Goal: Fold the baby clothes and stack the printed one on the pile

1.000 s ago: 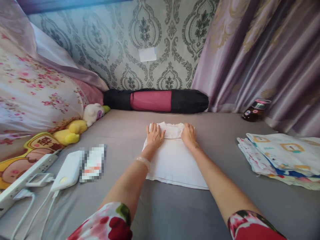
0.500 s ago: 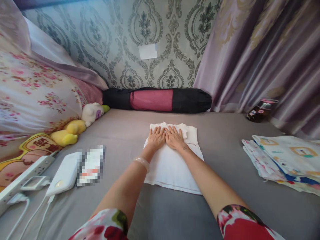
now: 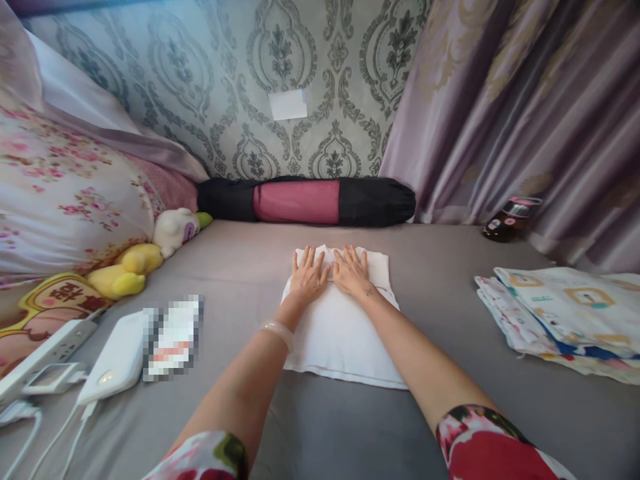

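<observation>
1. One white, soft cloth garment (image 3: 345, 343) lies flat at the middle of a smooth grey bedsheet (image 3: 435, 287), its far end folded over.
2. Two bare hands rest palm down on that folded end: the left hand (image 3: 309, 275) with fingers spread, the right hand (image 3: 351, 272) likewise, side by side, neither pinching the cloth.
3. Around the left wrist sits a pale, translucent round bangle (image 3: 279, 331).
4. To the left of the garment lie a blurred-out, whitish rectangular object (image 3: 175, 340), a white, rounded, box-shaped device with a cable (image 3: 117, 360) and a long white plastic power strip (image 3: 50, 357).
5. Well apart on the right is a stack of folded, printed cloths (image 3: 575, 313).
6. Beyond the garment, along the patterned grey wall (image 3: 175, 80), lies a long black roll-shaped bag with a pink middle (image 3: 300, 202); a dark bottle with a pink-topped lid (image 3: 509, 221) stands near the purple curtain (image 3: 475, 133).
</observation>
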A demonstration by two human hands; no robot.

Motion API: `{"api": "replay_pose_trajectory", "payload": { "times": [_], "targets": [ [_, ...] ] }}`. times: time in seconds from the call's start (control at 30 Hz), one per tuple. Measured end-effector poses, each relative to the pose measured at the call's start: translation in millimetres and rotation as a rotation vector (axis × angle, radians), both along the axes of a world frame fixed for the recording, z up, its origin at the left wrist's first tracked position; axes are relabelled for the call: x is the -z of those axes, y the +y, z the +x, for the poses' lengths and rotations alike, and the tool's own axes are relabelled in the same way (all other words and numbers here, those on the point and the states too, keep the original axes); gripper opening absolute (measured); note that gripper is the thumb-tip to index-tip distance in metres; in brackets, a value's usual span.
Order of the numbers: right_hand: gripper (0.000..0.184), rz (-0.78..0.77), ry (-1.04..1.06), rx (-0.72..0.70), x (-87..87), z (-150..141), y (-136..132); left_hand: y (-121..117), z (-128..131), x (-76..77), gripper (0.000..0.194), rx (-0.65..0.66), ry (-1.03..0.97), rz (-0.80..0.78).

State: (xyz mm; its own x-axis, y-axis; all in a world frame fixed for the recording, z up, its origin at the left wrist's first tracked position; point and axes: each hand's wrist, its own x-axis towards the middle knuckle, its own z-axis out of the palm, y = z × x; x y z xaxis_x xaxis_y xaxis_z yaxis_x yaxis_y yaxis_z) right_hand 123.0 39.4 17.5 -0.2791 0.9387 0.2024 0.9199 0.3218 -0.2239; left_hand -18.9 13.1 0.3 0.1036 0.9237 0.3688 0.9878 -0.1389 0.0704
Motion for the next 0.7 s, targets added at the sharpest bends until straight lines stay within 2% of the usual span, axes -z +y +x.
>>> {"api": "replay_pose_trajectory", "payload": {
  "times": [0.2,0.33,0.5,0.63,0.7],
  "targets": [
    [0.051,-0.054,-0.017,0.037,9.1,2,0,6,-2,4.7,0.056,0.007,0.017,-0.163],
    [0.051,-0.042,-0.050,0.048,9.6,2,-2,9,-2,6.4,0.057,-0.008,0.024,-0.187],
    [0.052,-0.071,-0.079,0.051,6.7,2,-1,7,-3,6.1,0.054,-0.001,0.028,-0.153],
    [0.054,-0.179,-0.060,0.022,-0.5,7,7,5,-2,4.2,0.052,-0.020,0.000,-0.054],
    [0.056,-0.179,-0.046,0.060,-3.9,12,12,4,-2,3.5,0.052,-0.032,-0.007,-0.009]
  ]
}}
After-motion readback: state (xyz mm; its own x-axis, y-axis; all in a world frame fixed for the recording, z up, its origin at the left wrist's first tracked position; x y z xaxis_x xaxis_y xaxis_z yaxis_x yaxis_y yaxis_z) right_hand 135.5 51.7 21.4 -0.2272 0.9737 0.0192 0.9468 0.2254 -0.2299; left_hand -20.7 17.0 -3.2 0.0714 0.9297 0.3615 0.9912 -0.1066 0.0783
